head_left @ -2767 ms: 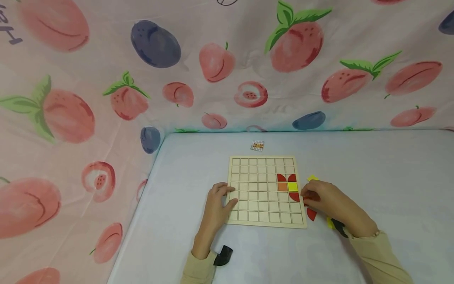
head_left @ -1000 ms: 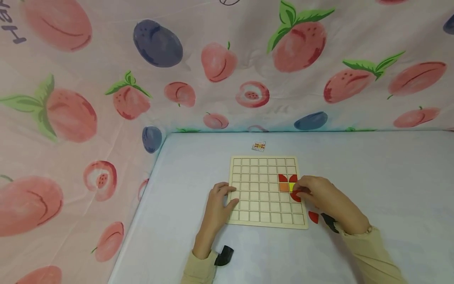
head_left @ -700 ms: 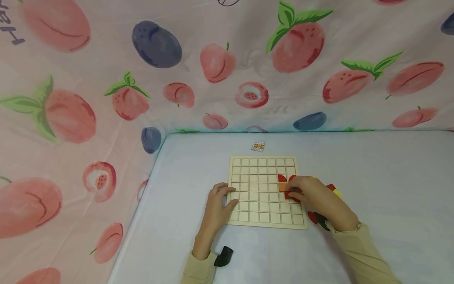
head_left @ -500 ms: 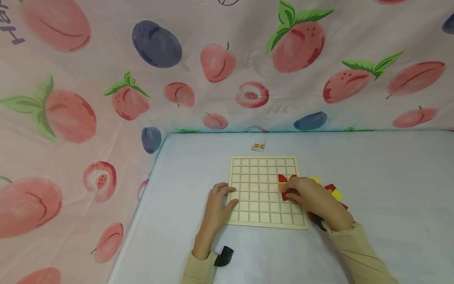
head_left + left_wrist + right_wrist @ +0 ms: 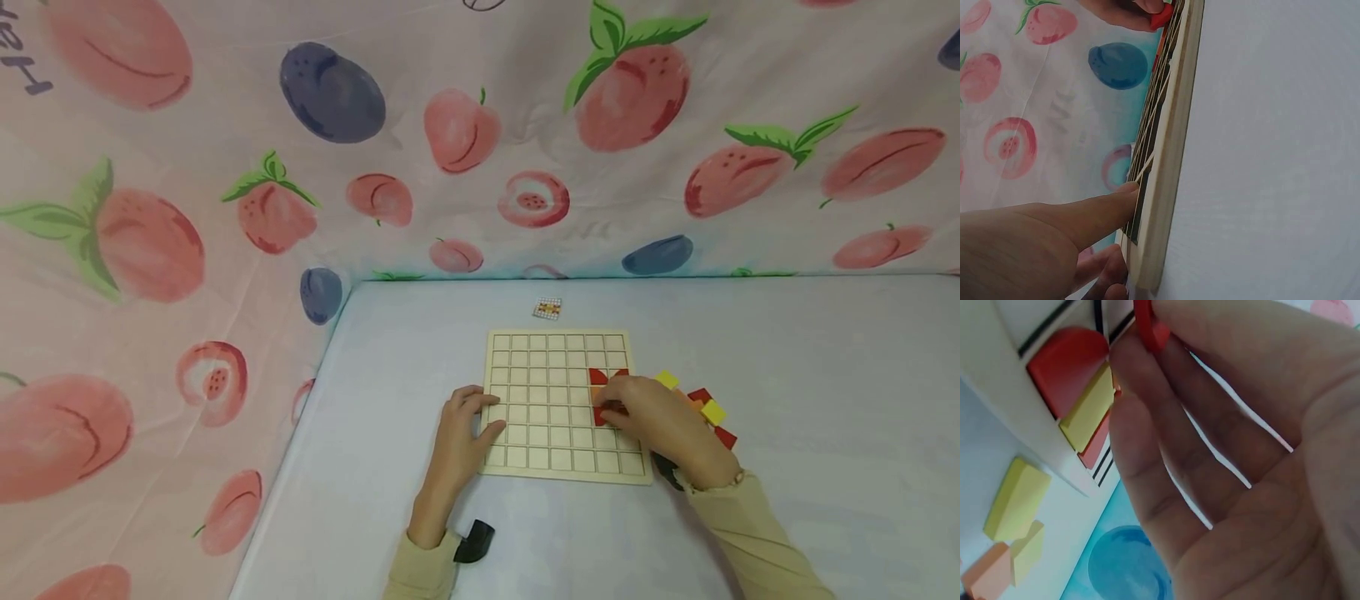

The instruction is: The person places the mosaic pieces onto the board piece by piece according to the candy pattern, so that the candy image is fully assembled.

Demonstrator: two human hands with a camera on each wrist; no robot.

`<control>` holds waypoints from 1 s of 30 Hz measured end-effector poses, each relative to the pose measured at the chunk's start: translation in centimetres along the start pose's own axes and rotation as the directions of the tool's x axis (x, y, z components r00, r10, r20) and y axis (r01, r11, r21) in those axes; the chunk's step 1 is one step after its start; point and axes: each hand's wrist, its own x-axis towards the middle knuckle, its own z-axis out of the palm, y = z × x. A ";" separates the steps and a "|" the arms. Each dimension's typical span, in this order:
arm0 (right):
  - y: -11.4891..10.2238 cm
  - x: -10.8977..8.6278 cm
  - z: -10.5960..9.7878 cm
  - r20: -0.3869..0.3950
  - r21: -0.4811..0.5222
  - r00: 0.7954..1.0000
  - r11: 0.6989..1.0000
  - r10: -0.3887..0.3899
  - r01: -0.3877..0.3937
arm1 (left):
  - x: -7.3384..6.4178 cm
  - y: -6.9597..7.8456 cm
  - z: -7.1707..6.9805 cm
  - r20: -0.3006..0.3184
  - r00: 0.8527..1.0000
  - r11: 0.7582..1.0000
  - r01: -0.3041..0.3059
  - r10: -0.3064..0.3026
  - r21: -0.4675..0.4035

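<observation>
A pale wooden grid board (image 5: 536,433) lies on the table. My left hand (image 5: 453,437) rests at its left edge, the thumb (image 5: 1107,209) extended onto the rim and the other fingers spread beyond it. Over the right part of the board, my right hand (image 5: 663,421) pinches a red tile (image 5: 1143,325) between thumb and fingers, at a cell beneath the orange tile (image 5: 597,393). Two red quarter-round tiles (image 5: 597,377) sit in cells above. The right wrist view shows a seated red tile (image 5: 1069,369) beside a yellow tile (image 5: 1088,412); in the head view, the hand covers the yellow one.
Right of the board lie several loose tiles, among them a yellow square (image 5: 666,380), another yellow square (image 5: 714,412) and a red piece (image 5: 725,437). A small pattern card (image 5: 548,308) lies behind the board. Fruit-print cloth (image 5: 465,217) hangs at the back and left.
From beside the board, my right hand has moved left over it with a red tile, down to the cell under the orange tile. My left hand has stayed put.
</observation>
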 end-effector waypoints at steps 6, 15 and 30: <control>-0.3 0.1 0.4 -0.009 -0.014 0.998 0.998 0.062 -0.062 | -0.1 0.0 0.0 -0.007 1.000 1.000 -0.020 0.020 -0.002; 0.0 0.2 0.9 -0.022 0.001 0.996 0.996 0.084 -0.084 | 0.0 -0.1 0.0 -0.011 0.999 1.000 -0.030 0.030 -0.002; 1.2 -0.4 -0.9 0.019 0.151 0.998 0.987 0.057 -0.059 | -0.1 0.0 0.1 0.006 1.000 1.000 0.025 -0.025 -0.018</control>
